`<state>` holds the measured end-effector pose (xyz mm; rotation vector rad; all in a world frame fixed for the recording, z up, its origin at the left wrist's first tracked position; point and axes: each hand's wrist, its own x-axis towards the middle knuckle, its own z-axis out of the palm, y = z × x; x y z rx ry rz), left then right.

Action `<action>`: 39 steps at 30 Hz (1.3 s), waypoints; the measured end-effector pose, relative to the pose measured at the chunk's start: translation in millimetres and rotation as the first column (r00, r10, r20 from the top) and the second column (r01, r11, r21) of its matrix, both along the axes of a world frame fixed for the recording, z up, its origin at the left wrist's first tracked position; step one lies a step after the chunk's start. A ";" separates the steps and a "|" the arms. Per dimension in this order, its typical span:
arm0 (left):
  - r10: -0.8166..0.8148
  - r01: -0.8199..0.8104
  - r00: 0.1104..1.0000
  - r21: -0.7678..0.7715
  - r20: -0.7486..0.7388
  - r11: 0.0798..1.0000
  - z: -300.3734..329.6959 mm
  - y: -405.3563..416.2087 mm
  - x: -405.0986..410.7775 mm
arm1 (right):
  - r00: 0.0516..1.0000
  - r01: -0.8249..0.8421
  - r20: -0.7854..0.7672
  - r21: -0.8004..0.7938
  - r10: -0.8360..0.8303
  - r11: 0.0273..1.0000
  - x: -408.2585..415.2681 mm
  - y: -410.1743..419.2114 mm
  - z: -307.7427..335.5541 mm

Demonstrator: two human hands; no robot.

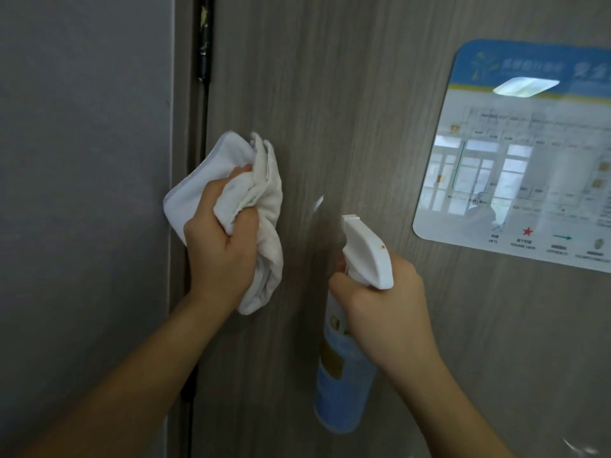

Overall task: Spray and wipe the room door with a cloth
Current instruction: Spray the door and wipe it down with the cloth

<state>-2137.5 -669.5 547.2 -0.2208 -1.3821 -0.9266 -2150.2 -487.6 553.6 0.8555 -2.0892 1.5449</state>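
Note:
A grey-brown wood-grain door point(330, 94) fills most of the view. My left hand point(220, 239) grips a bunched white cloth point(261, 200) held up against the door near its hinge side. My right hand point(386, 299) holds a spray bottle point(344, 375) by its neck, fingers curled around the trigger. The bottle has a white spray head point(367, 249) and a pale blue body, and its nozzle points at the door just right of the cloth.
A glossy evacuation-plan sign point(522, 153) with a blue header is stuck on the door at the right. The dark hinge gap point(203, 61) and door frame run down the left, beside a grey wall point(82, 193).

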 end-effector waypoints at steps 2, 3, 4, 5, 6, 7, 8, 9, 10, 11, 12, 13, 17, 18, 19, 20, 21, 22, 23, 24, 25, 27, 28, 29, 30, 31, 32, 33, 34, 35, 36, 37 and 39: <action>-0.005 0.005 1.000 -0.043 0.001 0.999 4.9 3.5 1.1 | 1.000 -0.003 -0.005 -0.029 0.003 1.000 0.0 4.4 1.5; 0.001 -0.001 1.000 -0.072 0.005 0.997 9.7 4.6 -1.1 | 1.000 -0.011 0.010 -0.041 0.012 0.999 0.4 7.4 1.9; 0.003 -0.002 1.000 -0.100 0.012 0.995 16.1 5.9 -5.2 | 0.999 -0.020 0.027 -0.051 0.021 0.999 1.1 10.8 1.6; 0.003 0.000 1.000 -0.118 0.027 0.993 23.1 7.5 -10.5 | 0.999 -0.030 0.040 -0.059 0.032 0.998 1.7 14.3 1.0; 0.009 -0.003 0.999 -0.130 0.042 0.991 29.4 10.0 -16.4 | 0.998 -0.035 0.047 -0.072 0.039 0.997 2.0 17.9 0.0; 0.050 -0.041 0.997 -0.153 0.051 0.987 33.4 13.8 -22.1 | 0.998 -0.037 0.052 -0.088 0.042 0.995 2.8 21.7 -0.3; 0.132 -0.120 0.990 -0.201 0.050 0.972 34.1 18.1 -27.7 | 0.997 -0.040 0.054 -0.106 0.046 0.994 3.6 25.7 -0.2; 0.240 -0.221 0.970 -0.287 0.031 0.932 31.4 21.6 -33.5 | 0.997 -0.046 0.057 -0.123 0.054 0.991 3.9 29.7 0.5; 0.347 -0.325 0.938 -0.397 -0.019 0.858 25.5 22.8 -40.2 | 0.997 -0.050 0.060 -0.133 0.059 0.990 3.3 33.6 1.0; 0.423 -0.409 0.902 -0.483 -0.086 0.774 20.0 21.5 -45.4 | 0.997 -0.051 0.055 -0.135 0.059 0.990 2.0 37.7 1.8; 0.462 -0.458 0.876 -0.539 -0.138 0.707 13.1 19.5 -49.2 | 0.997 -0.047 0.046 -0.135 0.054 0.990 0.3 41.2 2.2; 0.480 -0.475 0.863 -0.576 -0.157 0.666 3.3 16.9 -51.1 | 0.998 -0.044 0.038 -0.139 0.049 0.989 -0.2 44.5 3.4; 0.500 -0.417 0.856 -0.749 -0.132 0.515 -78.5 19.2 -43.1 | 0.999 -0.027 0.014 -0.155 0.030 0.988 0.0 53.9 6.5; 0.502 -0.390 0.857 -0.780 -0.113 0.490 -99.2 20.0 -39.8 | 0.999 -0.024 0.019 -0.154 0.028 0.988 0.3 55.3 5.8; 0.498 -0.371 0.861 -0.796 -0.102 0.479 -112.1 19.0 -37.2 | 0.999 -0.022 0.024 -0.149 0.026 0.989 0.8 56.3 4.7; 0.490 -0.365 0.865 -0.803 -0.106 0.471 -115.6 16.4 -35.9 | 0.999 -0.020 0.028 -0.141 0.024 0.990 1.4 57.1 3.8; 0.483 -0.372 0.867 -0.803 -0.121 0.465 -110.6 13.9 -35.6 | 0.999 -0.019 0.032 -0.132 0.024 0.991 2.3 57.4 3.3; 0.486 -0.388 0.863 -0.799 -0.139 0.460 -98.9 12.1 -35.8 | 0.999 -0.017 0.037 -0.122 0.022 0.992 2.7 57.5 3.0; 0.499 -0.412 0.853 -0.786 -0.155 0.461 -81.5 11.6 -37.0 | 0.999 -0.014 0.039 -0.117 0.019 0.993 2.9 57.9 3.3; 0.512 -0.443 0.842 -0.757 -0.168 0.480 -58.7 11.1 -39.1 | 0.999 -0.011 0.037 -0.119 0.016 0.993 2.9 58.0 3.8; 0.517 -0.466 0.840 -0.710 -0.167 0.528 -32.6 10.1 -41.8 | 0.999 -0.012 0.035 -0.120 0.016 0.993 2.9 57.9 4.2; 0.480 -0.449 0.870 -0.588 -0.114 0.673 22.3 9.7 -45.4 | 0.999 -0.021 0.028 -0.117 0.025 0.993 4.2 57.6 5.8; 0.445 -0.418 0.891 -0.538 -0.086 0.732 45.2 9.3 -46.3 | 0.999 -0.026 0.027 -0.122 0.030 0.992 4.9 58.1 6.8; 0.428 -0.407 0.900 -0.504 -0.079 0.762 61.3 9.4 -47.2 | 0.999 -0.031 0.029 -0.131 0.036 0.991 5.2 59.1 7.2; 0.433 -0.420 0.897 -0.484 -0.093 0.767 68.8 10.6 -48.5 | 0.999 -0.035 0.029 -0.137 0.040 0.990 4.2 60.4 7.0; 0.446 -0.444 0.887 -0.479 -0.116 0.758 68.4 12.6 -50.9 | 0.999 -0.034 0.030 -0.135 0.038 0.990 2.1 61.7 5.6; 0.457 -0.460 0.880 -0.484 -0.133 0.745 61.5 14.0 -52.0 | 0.999 -0.024 0.032 -0.125 0.028 0.992 0.2 62.7 3.4; 0.461 -0.465 0.876 -0.499 -0.141 0.731 48.5 15.1 -52.7 | 0.999 -0.009 0.034 -0.108 0.013 0.994 -0.5 63.6 0.5; 0.459 -0.460 0.877 -0.524 -0.142 0.717 30.7 16.1 -52.2 | 0.999 0.004 0.036 -0.091 0.000 0.996 -0.5 64.3 -2.4; 0.454 -0.449 0.880 -0.554 -0.138 0.701 9.0 17.5 -50.8 | 0.999 0.010 0.039 -0.077 -0.007 0.997 -0.2 65.4 -5.2; 0.449 -0.432 0.885 -0.585 -0.125 0.687 -14.8 19.1 -47.9 | 0.999 0.009 0.046 -0.068 -0.006 0.998 0.7 66.6 -7.8; 0.440 -0.407 0.892 -0.615 -0.106 0.676 -39.3 19.7 -44.4 | 0.998 0.006 0.055 -0.066 -0.002 0.998 1.5 67.8 -11.3; 0.412 -0.324 0.911 -0.656 -0.022 0.682 -80.3 20.1 -32.1 | 0.997 0.000 0.077 -0.061 0.005 0.998 3.3 69.0 -21.9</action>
